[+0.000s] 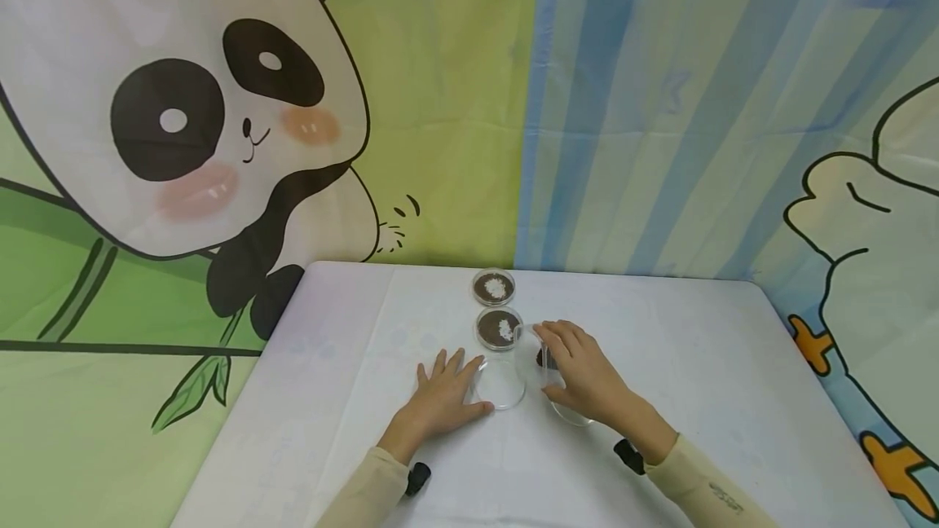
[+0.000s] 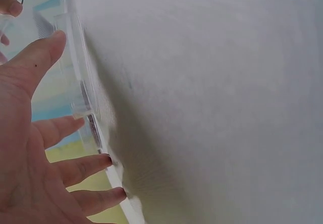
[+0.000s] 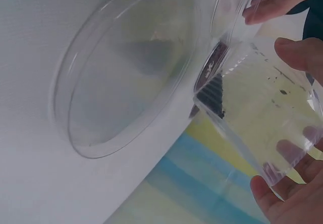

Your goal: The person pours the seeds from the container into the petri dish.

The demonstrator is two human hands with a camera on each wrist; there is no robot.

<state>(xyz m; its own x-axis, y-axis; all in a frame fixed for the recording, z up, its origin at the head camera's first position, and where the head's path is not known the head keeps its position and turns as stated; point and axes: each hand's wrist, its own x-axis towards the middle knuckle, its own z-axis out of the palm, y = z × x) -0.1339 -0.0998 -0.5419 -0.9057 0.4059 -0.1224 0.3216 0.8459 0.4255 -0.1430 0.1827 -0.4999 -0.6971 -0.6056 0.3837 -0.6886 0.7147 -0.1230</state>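
Note:
My right hand [image 1: 587, 373] grips a clear plastic box [image 3: 267, 123] above the table, thumb on one side and fingers on the other. Dark crumbly material [image 3: 214, 95] lies in one corner of the box, and a few specks cling to its wall. Spread on the table, my left hand [image 1: 443, 398] touches the rim of a clear petri dish [image 1: 506, 407] with thumb and forefinger. Another clear round dish [image 3: 136, 77] lies flat below the right hand, partly covered by it in the head view.
Two petri dishes of dark material topped with white bits stand in line behind, one nearer [image 1: 499, 328] and one farther [image 1: 494, 287]. The white table [image 1: 381, 324] ends at a printed curtain [image 1: 455, 121] with a panda. Black wrist devices sit on both wrists.

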